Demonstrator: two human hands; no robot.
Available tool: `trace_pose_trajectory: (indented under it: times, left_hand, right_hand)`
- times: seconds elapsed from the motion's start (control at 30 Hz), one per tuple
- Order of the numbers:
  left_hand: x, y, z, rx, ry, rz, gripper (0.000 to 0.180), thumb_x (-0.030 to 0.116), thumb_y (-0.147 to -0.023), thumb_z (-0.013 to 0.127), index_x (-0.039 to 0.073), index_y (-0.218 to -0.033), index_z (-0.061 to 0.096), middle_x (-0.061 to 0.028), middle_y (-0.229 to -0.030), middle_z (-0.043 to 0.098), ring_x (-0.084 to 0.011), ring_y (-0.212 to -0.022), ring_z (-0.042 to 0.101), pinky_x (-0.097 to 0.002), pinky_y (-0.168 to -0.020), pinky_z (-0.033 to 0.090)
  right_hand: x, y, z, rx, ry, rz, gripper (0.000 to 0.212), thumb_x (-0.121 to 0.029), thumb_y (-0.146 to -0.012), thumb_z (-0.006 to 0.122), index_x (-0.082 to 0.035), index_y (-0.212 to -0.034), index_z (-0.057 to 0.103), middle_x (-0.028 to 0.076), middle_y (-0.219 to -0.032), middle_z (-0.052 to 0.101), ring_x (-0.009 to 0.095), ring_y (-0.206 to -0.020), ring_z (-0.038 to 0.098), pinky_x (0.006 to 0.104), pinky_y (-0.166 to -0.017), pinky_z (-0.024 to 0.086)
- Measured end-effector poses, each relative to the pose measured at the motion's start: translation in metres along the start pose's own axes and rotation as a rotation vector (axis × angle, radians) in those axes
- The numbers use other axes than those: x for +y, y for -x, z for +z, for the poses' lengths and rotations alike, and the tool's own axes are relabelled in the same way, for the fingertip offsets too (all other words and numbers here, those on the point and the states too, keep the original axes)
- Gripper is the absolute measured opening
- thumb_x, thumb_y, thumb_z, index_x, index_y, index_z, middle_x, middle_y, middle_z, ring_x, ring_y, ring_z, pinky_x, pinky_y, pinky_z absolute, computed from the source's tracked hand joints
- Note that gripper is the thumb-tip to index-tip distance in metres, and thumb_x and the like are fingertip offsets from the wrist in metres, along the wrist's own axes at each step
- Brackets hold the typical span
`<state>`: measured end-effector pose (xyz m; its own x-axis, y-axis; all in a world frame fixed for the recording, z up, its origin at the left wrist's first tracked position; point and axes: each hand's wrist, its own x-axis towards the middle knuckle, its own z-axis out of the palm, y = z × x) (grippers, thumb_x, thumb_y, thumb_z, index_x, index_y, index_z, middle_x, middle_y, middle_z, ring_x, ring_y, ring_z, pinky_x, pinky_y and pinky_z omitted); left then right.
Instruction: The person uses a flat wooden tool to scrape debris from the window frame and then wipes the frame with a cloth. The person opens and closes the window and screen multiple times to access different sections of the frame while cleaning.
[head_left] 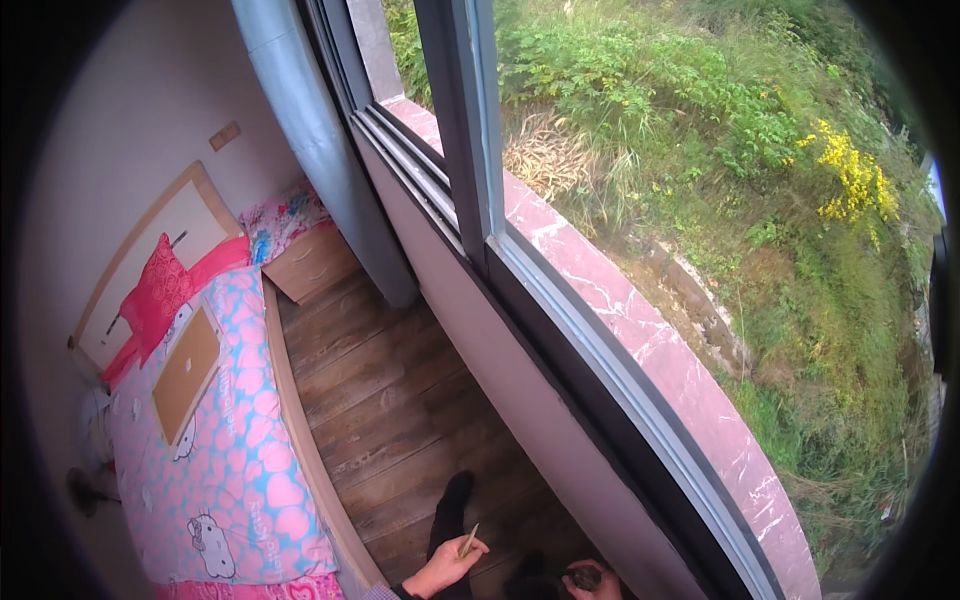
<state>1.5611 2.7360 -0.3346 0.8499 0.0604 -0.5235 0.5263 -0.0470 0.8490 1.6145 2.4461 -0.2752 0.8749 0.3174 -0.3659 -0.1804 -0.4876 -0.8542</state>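
Note:
Low in the head view, my left hand (440, 572) is closed around a slender, pale, pointed stick (468, 541), which pokes up past the fingers. Whether it is a pencil or some other thin tool I cannot tell. To its right, at the lower edge, my right hand (597, 588) curls round a small dark, rounded lump (582, 577); its kind is too dim to make out. The two hands are apart, both above the dark wooden floor (375, 425), close to the wall under the window.
A bed (255, 450) with a pink-and-blue cover stands on the left. On it lie a framed corkboard (187, 375) and a red cushion (157, 300). A wooden nightstand (312, 265) and a blue curtain (325, 150) are beyond. An open window frame (600, 345) runs along the right.

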Motion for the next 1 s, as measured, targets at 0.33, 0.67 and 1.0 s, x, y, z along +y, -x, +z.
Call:
trace_pose_trajectory:
  times: [0.33,0.67,1.0]
  left_hand:
    - [0.016,-0.007,0.016,-0.183,-0.089,-0.053,0.018,0.017,-0.096,0.062,0.007,-0.109,0.070,-0.0045,-0.092,0.070,-0.0151,-0.082,0.064,-0.0302,-0.077,0.051]
    - [-0.036,-0.026,-0.007,-0.197,-0.052,-0.111,0.015,0.015,-0.092,0.066,0.008,-0.105,0.071,-0.0035,-0.090,0.071,-0.0138,-0.081,0.065,-0.0305,-0.075,0.052]
    - [-0.060,-0.043,-0.003,-0.232,0.462,-0.251,0.019,0.026,-0.096,0.064,0.009,-0.096,0.057,-0.0015,-0.070,0.056,-0.0107,-0.057,0.052,-0.0284,-0.049,0.043]
  right_hand:
    - [0.134,0.010,0.023,-0.270,-0.026,0.051,0.025,-0.018,-0.100,0.065,-0.003,-0.120,0.063,0.009,-0.102,0.063,0.017,-0.090,0.064,0.0351,-0.087,0.053]
    - [0.012,-0.026,0.010,-0.458,0.222,0.237,0.045,-0.020,-0.088,0.067,-0.002,-0.127,0.060,0.023,-0.120,0.065,0.042,-0.108,0.063,0.0483,-0.094,0.051]
    - [0.008,-0.053,0.021,-0.257,-0.004,0.163,0.044,-0.020,-0.094,0.067,-0.007,-0.135,0.059,0.019,-0.131,0.060,0.029,-0.110,0.062,0.0440,-0.095,0.051]
